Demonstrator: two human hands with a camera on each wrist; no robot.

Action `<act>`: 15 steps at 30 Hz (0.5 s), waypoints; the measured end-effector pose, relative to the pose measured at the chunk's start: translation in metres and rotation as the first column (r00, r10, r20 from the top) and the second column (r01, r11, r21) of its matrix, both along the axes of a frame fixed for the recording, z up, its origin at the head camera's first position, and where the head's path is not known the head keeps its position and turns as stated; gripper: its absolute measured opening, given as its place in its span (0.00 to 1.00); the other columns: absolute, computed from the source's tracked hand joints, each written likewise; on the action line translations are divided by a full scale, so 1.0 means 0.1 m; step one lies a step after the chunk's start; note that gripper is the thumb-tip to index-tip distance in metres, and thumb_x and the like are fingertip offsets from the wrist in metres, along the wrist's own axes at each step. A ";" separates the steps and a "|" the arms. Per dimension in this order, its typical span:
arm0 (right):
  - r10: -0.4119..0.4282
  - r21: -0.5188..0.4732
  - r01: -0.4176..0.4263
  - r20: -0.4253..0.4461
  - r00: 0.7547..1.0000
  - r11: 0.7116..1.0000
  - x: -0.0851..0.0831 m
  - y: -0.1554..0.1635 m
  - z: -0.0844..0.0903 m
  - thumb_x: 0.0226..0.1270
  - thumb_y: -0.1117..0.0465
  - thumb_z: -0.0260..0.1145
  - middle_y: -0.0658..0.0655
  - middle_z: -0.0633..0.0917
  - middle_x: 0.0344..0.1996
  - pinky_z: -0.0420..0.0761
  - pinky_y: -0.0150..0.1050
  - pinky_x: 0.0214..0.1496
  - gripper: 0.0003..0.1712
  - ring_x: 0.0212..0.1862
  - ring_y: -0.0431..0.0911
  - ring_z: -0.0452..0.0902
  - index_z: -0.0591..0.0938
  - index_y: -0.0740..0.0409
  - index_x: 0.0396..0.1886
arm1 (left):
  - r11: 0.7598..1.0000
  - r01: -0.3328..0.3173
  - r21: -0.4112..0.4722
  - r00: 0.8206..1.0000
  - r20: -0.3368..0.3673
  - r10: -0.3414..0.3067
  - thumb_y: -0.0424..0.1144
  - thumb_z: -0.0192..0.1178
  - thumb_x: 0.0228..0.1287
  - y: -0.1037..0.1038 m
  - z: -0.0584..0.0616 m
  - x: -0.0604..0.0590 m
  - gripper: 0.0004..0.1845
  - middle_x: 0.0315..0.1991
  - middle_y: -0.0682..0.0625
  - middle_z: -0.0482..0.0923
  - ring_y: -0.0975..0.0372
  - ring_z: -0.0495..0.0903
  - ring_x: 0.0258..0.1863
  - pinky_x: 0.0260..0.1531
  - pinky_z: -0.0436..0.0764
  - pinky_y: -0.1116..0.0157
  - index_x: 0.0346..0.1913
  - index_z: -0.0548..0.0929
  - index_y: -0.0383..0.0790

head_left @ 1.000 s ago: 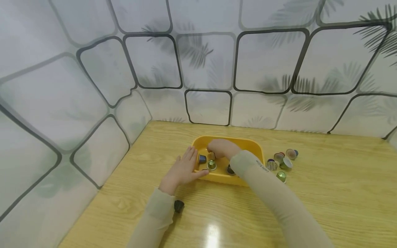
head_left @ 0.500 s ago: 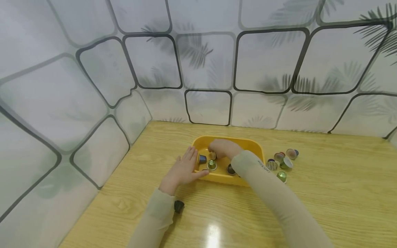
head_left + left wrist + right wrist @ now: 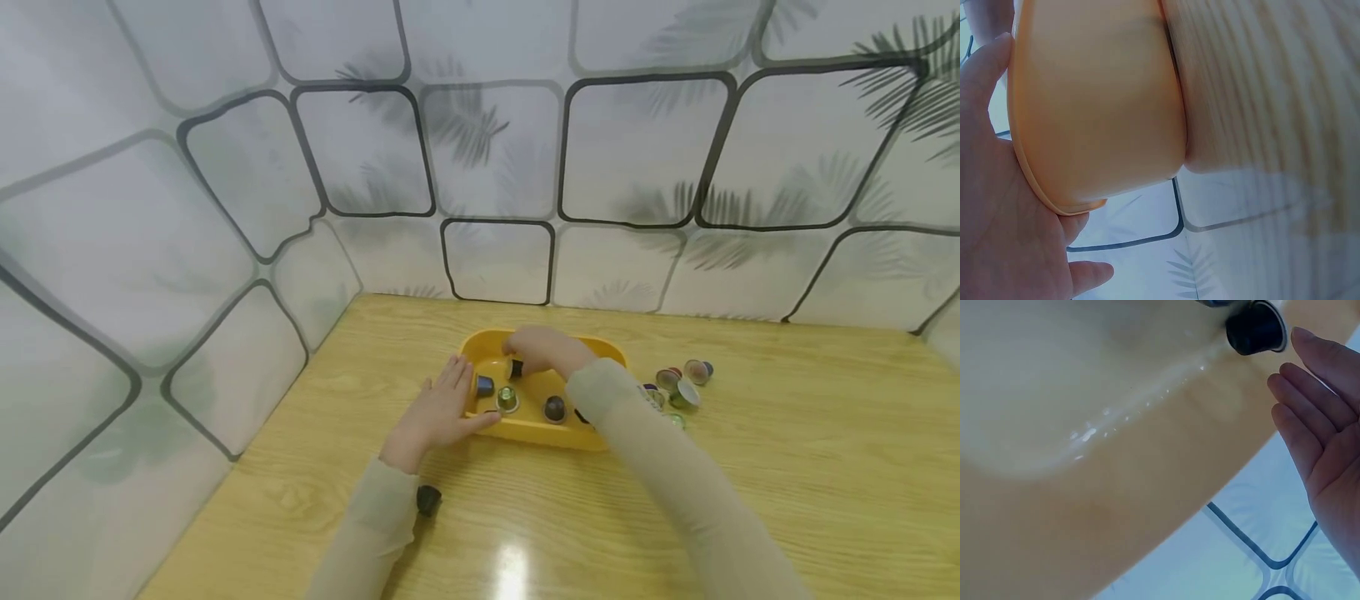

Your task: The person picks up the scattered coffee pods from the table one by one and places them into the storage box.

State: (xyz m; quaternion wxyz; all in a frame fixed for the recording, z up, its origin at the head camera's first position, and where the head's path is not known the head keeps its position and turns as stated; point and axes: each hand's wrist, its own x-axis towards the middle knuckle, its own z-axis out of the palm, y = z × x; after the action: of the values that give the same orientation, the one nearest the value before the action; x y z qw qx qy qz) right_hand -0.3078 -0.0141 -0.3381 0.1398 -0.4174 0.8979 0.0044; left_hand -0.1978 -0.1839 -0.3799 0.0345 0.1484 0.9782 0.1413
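Note:
A yellow plastic bin (image 3: 517,429) stands on the wooden table, with several coffee capsules inside. My left hand (image 3: 431,414) rests along its left end, fingers straight and thumb over the near rim. In the left wrist view, that hand lies against the bin's rim (image 3: 1025,162). My right hand (image 3: 546,348) is over the far side of the bin, above a black capsule (image 3: 515,368). The right wrist view has this black capsule (image 3: 1254,330) on its side, just off the loosely bent fingertips. Blue (image 3: 485,386), green (image 3: 507,398) and dark brown (image 3: 554,408) capsules lie nearby.
To the bin's right is a loose group of capsules, among them a green one with a pale lid (image 3: 686,393) and a blue one (image 3: 700,371). A black capsule (image 3: 428,500) lies beside the left sleeve. Patterned fabric walls (image 3: 495,258) rise behind and left.
My right hand has risen slightly off the black capsule, which now shows below the fingers. The left hand keeps its place on the bin. The head view has shifted slightly.

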 end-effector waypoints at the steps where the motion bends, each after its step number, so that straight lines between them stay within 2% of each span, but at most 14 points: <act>1: 0.008 -0.008 -0.008 -0.003 1.000 1.000 0.01 0.01 0.02 0.57 0.67 0.62 0.59 0.76 0.50 0.70 0.43 0.52 0.22 0.52 0.52 0.70 0.74 0.63 0.53 | 1.000 0.001 -0.001 1.000 0.001 -0.001 0.66 0.44 0.56 0.00 0.00 0.00 0.48 0.68 0.43 0.38 0.57 0.34 0.67 0.59 0.46 0.46 0.67 0.47 0.31; 7: 0.037 -0.055 -0.038 -0.024 0.999 0.998 0.04 0.09 0.16 0.57 0.67 0.63 0.60 0.76 0.50 0.70 0.43 0.52 0.22 0.52 0.52 0.70 0.74 0.64 0.53 | 1.000 0.002 -0.007 1.000 0.002 -0.002 0.66 0.45 0.57 0.01 -0.01 -0.01 0.48 0.68 0.42 0.38 0.56 0.34 0.67 0.59 0.46 0.46 0.67 0.47 0.31; 15: 0.032 -0.099 -0.034 -0.019 0.999 0.994 0.09 0.15 0.30 0.56 0.67 0.63 0.60 0.75 0.51 0.70 0.43 0.52 0.23 0.52 0.51 0.70 0.73 0.64 0.54 | 1.000 0.008 0.004 1.000 -0.011 -0.008 0.66 0.45 0.57 0.02 -0.02 -0.01 0.48 0.68 0.42 0.39 0.56 0.35 0.67 0.59 0.47 0.45 0.67 0.47 0.31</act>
State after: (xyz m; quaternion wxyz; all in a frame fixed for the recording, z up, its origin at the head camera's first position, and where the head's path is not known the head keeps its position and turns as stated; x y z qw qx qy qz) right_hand -0.2993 0.0009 -0.3077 0.1109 -0.4388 0.8911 -0.0345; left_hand -0.1988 -0.1823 -0.3820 0.0294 0.1533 0.9774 0.1424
